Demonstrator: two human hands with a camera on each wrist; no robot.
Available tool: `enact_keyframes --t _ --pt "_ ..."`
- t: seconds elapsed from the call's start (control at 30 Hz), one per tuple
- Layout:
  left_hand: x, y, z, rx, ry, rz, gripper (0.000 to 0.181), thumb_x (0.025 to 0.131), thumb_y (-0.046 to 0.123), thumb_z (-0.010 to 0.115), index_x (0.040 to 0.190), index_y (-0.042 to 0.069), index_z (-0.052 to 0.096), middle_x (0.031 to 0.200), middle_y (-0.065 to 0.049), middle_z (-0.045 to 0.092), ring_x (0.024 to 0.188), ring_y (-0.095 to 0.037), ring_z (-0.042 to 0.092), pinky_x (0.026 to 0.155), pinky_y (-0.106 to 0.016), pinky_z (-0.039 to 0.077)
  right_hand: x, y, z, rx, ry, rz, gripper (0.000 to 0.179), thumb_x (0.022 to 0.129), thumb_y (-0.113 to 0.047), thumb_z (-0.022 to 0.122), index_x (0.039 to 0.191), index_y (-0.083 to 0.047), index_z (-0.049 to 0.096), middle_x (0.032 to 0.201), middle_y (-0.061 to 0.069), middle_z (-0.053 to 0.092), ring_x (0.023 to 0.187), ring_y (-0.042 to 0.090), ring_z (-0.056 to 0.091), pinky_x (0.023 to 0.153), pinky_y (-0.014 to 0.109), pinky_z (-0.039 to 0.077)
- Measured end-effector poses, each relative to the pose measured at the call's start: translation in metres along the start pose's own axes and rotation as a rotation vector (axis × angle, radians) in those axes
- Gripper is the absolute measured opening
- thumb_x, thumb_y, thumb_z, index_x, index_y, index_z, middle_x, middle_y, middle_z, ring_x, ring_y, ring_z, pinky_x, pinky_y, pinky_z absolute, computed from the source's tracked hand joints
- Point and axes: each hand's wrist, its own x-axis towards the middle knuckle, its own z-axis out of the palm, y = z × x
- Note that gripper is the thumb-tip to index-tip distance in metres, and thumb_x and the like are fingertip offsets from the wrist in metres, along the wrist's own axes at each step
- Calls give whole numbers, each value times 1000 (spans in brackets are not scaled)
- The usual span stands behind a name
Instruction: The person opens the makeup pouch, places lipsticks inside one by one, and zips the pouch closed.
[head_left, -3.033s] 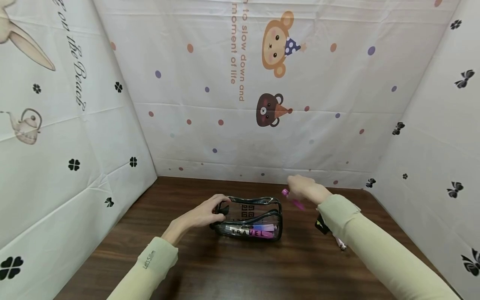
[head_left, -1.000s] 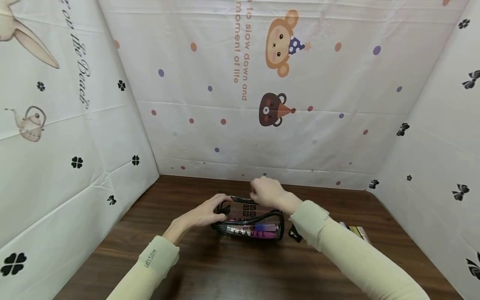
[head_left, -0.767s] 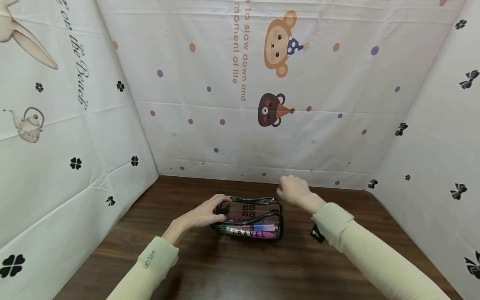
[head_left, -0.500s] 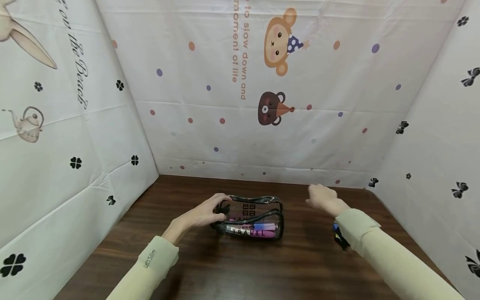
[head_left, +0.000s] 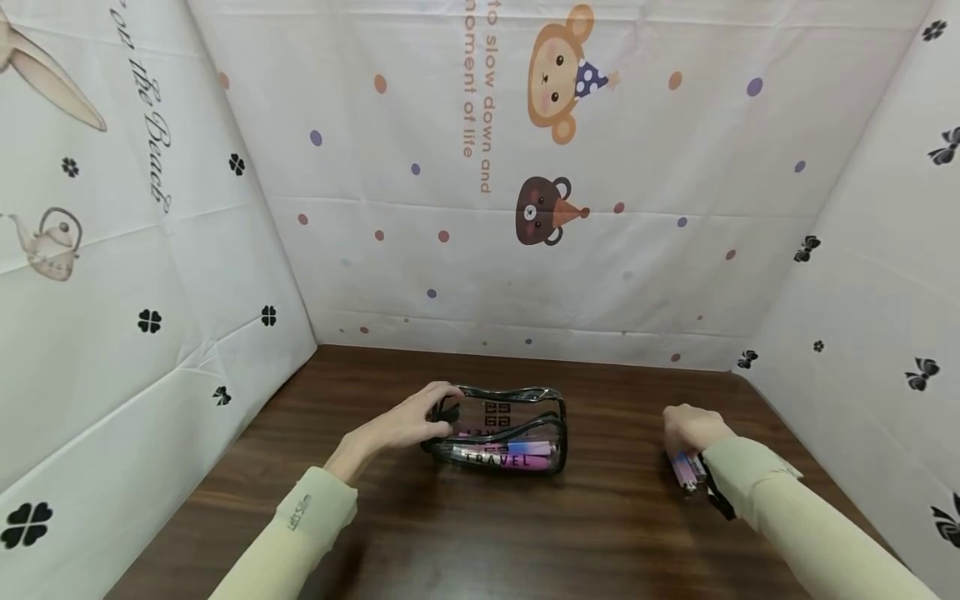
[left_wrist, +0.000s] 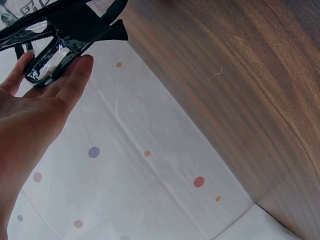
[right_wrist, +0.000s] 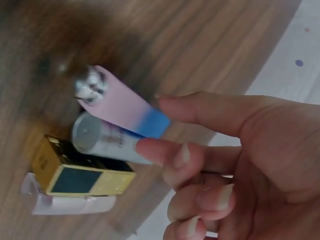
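Note:
My left hand (head_left: 405,421) holds the left end of a clear zip pouch (head_left: 562,437) lettered TRAVEL, fingers behind and thumb in front. Inside lie several slim tubes, among them a pink-and-blue one (head_left: 528,448). In the left wrist view, my fingers press against the pouch's black-edged end (left_wrist: 82,25). Over at the right, my right hand (head_left: 693,427) is low at a small group of items. The right wrist view shows its thumb and forefinger spread around a pink-and-blue tube (right_wrist: 120,100) with a faceted silver end; the forefinger overlaps a silver-white tube (right_wrist: 102,137).
Beside those tubes lie a gold-and-black box (right_wrist: 75,175) and a pale pink tube (right_wrist: 75,204). The dark wooden table (head_left: 465,533) meets printed white cloth walls (head_left: 420,275) at the back and both sides.
The right hand carried a magenta tube to the pouch, then came away without it and moved right and down to the group of items. The left hand has kept holding the pouch.

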Motion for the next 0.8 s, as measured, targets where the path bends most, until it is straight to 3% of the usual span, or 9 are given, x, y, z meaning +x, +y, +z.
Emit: enact_keyframes --t 0.23,0.5,0.8 --pt "1 1 -1 -7 -1 12 56 87 25 55 142 20 43 151 -4 34 137 -29 39 103 -53 39 -1 -6 11 -12 26 3 11 67 3 64 68 -7 60 69 6 57 55 15 49 48 25 35" --pt "1 1 -1 15 2 18 56 86 25 55 141 20 44 150 -4 35 138 -27 38 106 -52 37 -3 -16 12 81 57 -97 12 79 -4 65 85 -4 55 75 8 56 65 20 50 56 33 38" --pt "0 0 -1 24 8 10 54 85 26 55 139 24 45 150 -3 36 137 -25 39 105 -51 38 6 -23 16 100 122 -189 14 78 -6 67 83 -4 54 71 7 53 60 18 48 54 32 36"
